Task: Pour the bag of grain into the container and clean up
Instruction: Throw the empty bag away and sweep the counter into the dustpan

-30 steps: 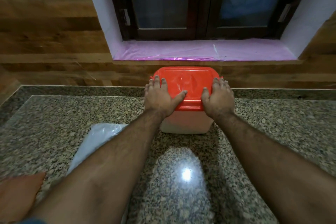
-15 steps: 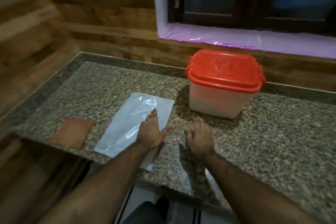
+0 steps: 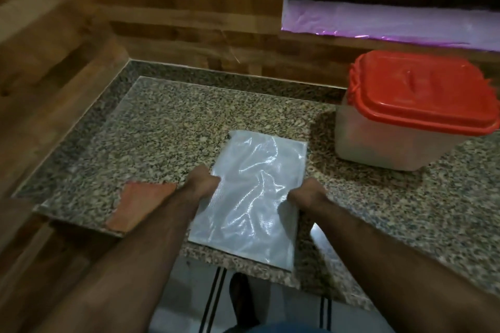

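An empty clear plastic bag lies flat on the granite counter, its near end at the counter's front edge. My left hand grips the bag's left edge and my right hand grips its right edge; the fingers of both are tucked under or against the plastic. The translucent container stands at the right with its red lid on, apart from both hands.
An orange cloth lies at the counter's front left, partly under my left forearm. Wooden walls close off the left and back. A window sill with purple film runs behind the container. Floor shows below the counter edge.
Both hands left the container's lid and came back to the flat bag, now gripping its two side edges. My view swung left and down.
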A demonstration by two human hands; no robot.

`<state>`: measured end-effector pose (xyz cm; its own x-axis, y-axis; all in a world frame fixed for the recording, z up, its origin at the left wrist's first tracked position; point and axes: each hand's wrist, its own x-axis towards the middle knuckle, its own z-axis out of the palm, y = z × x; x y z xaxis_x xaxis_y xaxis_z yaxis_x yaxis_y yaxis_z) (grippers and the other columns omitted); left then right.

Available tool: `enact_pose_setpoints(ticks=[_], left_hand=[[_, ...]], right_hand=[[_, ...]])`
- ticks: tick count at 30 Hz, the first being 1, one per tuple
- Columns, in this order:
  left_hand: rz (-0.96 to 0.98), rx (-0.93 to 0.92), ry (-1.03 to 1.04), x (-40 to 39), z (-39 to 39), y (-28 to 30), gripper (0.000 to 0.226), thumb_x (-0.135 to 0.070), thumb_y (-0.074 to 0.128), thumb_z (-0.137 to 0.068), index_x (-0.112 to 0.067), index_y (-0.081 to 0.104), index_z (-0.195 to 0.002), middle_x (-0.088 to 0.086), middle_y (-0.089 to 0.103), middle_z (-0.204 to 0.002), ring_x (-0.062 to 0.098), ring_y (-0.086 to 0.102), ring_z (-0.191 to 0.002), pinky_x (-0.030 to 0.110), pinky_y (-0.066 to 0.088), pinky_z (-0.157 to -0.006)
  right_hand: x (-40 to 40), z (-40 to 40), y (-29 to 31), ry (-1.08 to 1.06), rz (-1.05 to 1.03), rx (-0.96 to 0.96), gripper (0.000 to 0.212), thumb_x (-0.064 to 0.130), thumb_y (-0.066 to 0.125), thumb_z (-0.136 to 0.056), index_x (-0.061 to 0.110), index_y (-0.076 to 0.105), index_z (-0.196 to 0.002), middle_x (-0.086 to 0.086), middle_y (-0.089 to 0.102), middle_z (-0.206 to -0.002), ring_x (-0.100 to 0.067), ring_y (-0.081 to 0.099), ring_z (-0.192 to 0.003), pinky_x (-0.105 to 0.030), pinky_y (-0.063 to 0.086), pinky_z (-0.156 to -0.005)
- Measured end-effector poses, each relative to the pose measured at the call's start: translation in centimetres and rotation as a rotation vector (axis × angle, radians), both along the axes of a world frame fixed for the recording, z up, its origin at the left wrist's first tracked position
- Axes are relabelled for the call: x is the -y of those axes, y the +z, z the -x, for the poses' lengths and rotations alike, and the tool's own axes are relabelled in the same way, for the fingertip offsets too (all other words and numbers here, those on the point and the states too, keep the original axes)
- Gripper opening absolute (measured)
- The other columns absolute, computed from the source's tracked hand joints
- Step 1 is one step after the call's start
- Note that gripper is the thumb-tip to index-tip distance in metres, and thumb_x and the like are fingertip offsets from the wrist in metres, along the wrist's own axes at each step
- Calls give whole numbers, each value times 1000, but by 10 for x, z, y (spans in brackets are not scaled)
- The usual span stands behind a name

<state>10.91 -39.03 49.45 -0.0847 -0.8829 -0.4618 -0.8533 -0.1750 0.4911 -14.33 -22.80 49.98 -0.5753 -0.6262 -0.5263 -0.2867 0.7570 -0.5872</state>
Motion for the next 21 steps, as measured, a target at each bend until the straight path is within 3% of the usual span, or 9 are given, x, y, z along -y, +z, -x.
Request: enact_pose_setpoints(ticks=[2,4,8,10,12,15,17,19,21], left_hand=[[-28,-12,-60,14,-4,-3,19,-19,74,-77,-6,72,-92,8,73,-84,23,70,-72,23,48,-54],[-51,-72,-91,24,-9,-6,5,-7,75,-78,-6,75,-83,7,74,-77,23,72,-72,21,47,-54],[-137,-219,-134,33,-19,-6,25,15,74,-78,-9,69,-73,2,66,-68,16,61,-63,14,42,-43],[-166,-268,-141,35,-26,-9,25,20,75,-73,-5,68,-75,4,65,-67,17,59,-61,16,44,-45],[-126,-283,-149,36,-30,-10,29,23,77,-67,-4,67,-70,-3,64,-58,17,57,-60,17,43,-47],[-70,-304,-147,34,-33,-13,30,23,80,-66,-3,66,-66,-11,61,-52,5,57,-51,12,41,-44],[-23,-343,-136,32,-35,-16,22,21,78,-73,0,72,-70,-2,69,-63,10,66,-55,19,50,-48],[18,-393,-128,33,-39,-26,33,23,74,-73,-9,77,-66,-1,77,-71,21,75,-71,25,59,-65],[43,-414,-135,33,-39,-30,39,23,74,-74,-14,80,-65,-3,80,-77,11,78,-80,25,60,-80]], right_hand=[[8,-1,-2,-108,-13,22,24,6,76,-69,-6,69,-88,-17,73,-87,-32,73,-80,-38,59,-59],[13,4,-4,-175,-36,45,22,1,73,-68,-9,71,-88,-21,73,-87,-35,73,-77,-38,59,-59],[9,16,-4,-178,-69,121,14,-10,70,-80,-5,72,-92,-15,70,-90,-24,66,-73,-26,51,-55],[-1,22,-8,-179,-11,225,24,-20,66,-79,2,73,-85,-16,75,-93,-31,72,-83,-36,62,-66],[-12,26,-15,-140,80,204,30,-20,70,-71,8,75,-80,-11,78,-90,-34,75,-89,-46,65,-80],[-26,30,-24,-32,188,50,28,-4,83,-63,15,81,-84,-3,81,-92,-11,77,-82,-36,65,-81],[-34,30,-16,6,188,-8,26,-9,81,-78,17,80,-82,-3,78,-84,4,72,-70,-22,61,-75],[-40,31,-13,104,159,-99,28,-2,73,-90,22,82,-77,-3,77,-81,-11,73,-78,-31,61,-83],[-44,32,-14,173,219,-208,29,1,71,-87,26,85,-81,2,81,-88,-22,75,-87,-35,59,-88]])
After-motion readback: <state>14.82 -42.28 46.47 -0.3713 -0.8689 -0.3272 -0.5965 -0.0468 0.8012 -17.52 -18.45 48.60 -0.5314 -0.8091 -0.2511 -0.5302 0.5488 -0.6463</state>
